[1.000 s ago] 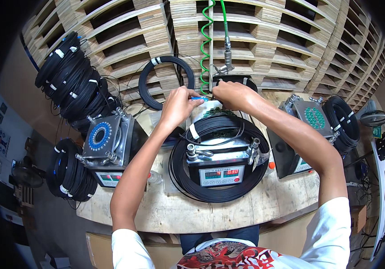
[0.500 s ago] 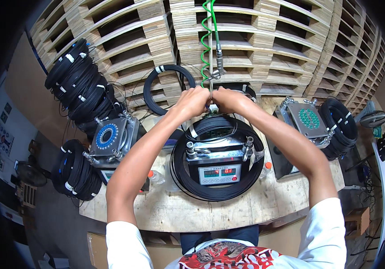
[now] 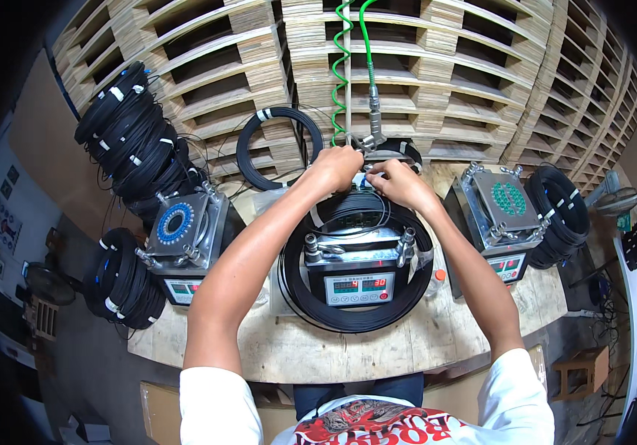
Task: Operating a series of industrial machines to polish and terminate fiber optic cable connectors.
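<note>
My left hand (image 3: 339, 167) is closed just behind the black cable coil (image 3: 357, 320), right below the metal air gun (image 3: 375, 122) on its green hose. Its fingers hide what they grip. Close on its right, my right hand (image 3: 401, 183) has thumb and forefinger bent together at a small blue-and-white piece (image 3: 363, 181); the exact grip is too small to make out. The coil lies around a metal clamping fixture (image 3: 355, 248) with a lit digital display box (image 3: 359, 288) at its front. Thinner black loops rest over the fixture's back.
A fixture with a blue ring (image 3: 175, 225) stands left, one with a green ring (image 3: 510, 199) right. Black coils pile at far left (image 3: 122, 126) and right (image 3: 559, 215). Another coil (image 3: 244, 152) leans behind. Wooden pallets (image 3: 452, 67) wall the back. An orange-capped bottle (image 3: 437, 280) stands nearby.
My hands have come apart: the right one moved right and slightly down, the left slightly right. The air gun shifted right and lower. The middle display's reading changed.
</note>
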`<state>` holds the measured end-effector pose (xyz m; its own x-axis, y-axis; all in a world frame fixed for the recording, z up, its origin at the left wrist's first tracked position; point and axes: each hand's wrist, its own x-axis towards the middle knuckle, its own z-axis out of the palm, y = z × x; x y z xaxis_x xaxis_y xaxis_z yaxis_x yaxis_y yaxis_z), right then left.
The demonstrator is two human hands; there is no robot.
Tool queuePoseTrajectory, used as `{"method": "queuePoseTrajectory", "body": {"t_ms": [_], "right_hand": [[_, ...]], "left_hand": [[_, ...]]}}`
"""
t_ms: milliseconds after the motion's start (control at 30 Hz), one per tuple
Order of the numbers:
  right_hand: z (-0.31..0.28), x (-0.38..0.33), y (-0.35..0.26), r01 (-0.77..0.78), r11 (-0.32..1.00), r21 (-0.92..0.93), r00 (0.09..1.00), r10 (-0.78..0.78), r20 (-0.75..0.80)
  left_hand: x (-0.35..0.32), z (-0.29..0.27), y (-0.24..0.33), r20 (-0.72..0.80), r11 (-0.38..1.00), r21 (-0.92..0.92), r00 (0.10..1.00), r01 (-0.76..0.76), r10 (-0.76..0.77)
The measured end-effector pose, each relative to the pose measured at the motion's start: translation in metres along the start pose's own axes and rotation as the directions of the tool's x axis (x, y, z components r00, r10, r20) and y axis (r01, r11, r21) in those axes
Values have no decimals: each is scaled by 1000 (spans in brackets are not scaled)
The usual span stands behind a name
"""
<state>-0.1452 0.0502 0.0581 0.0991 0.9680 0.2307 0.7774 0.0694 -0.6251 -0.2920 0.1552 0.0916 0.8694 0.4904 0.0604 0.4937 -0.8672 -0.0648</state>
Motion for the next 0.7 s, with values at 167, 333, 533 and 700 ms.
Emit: {"method": "queuePoseTrajectory", "body": {"t_ms": [167,333,533,700], "right_hand": [[-14,0,-2,-67,996,58,995,62,74],[-25,35,31,-51,994,-94,996,57,64],[-7,87,28,-254,778,-574,911,391,127],[-3,101,33,-295,770,-566,904,417,96]], "left_hand": [[1,0,-21,260,919,-362,964,153,-58],[-20,28,-41,8,794,-603,996,79,-93],[5,37,-46,178,887,-461,980,7,85],[30,26,-45,316,946,-306,926,-106,206]]}}
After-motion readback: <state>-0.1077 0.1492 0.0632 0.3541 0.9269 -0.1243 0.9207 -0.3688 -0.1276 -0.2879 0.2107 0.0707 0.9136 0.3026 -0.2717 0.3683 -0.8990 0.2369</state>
